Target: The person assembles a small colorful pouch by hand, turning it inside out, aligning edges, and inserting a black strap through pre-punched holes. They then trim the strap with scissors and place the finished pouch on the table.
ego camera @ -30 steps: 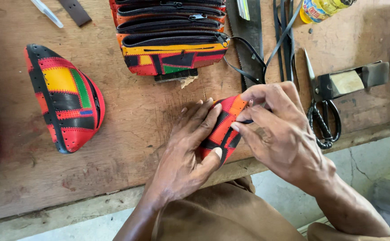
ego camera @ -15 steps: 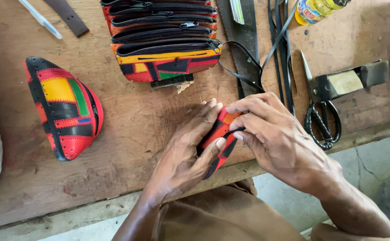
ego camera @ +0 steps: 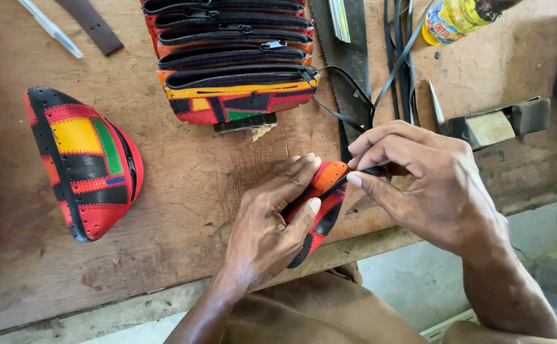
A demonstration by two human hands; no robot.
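The left hand point(ego camera: 269, 232) wraps its fingers over a small patchwork leather pouch point(ego camera: 320, 213) in red, orange and black, pressing it onto the near edge of the wooden workbench point(ego camera: 183, 191). The right hand point(ego camera: 428, 185) pinches the pouch's far end between thumb and fingertips. A larger patchwork pouch point(ego camera: 84, 162) lies well left; a stack of zippered pouches point(ego camera: 234, 57) sits farther back.
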